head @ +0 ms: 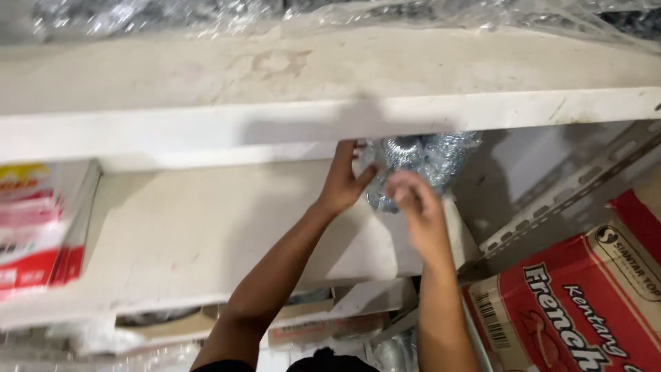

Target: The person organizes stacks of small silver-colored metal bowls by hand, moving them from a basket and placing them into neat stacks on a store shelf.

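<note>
While my left hand (342, 180) reaches under the upper shelf board (330, 117), its fingers curl up against the board's underside and the thumb spreads toward a clear plastic bag of shiny metal scouring pads (423, 155). That bag is crinkly and glittering, its pads coiled in round silvery tufts, and it sits at the back of the lower shelf (193, 234), tucked just beneath the upper board. My right hand (413, 200) is blurred (I cannot tell how far its fingers are closed), and it hovers right in front of the bag's lower edge. Both shelves are flat, off-white, scuffed and stained. Red and white flat packets (38, 227) lean at the lower shelf's left end. A red and cream printed cardboard carton (578, 303) stands at right, beside a perforated grey metal upright (564, 200). Wrinkled clear plastic wrap (172, 14) lies across the top.
</note>
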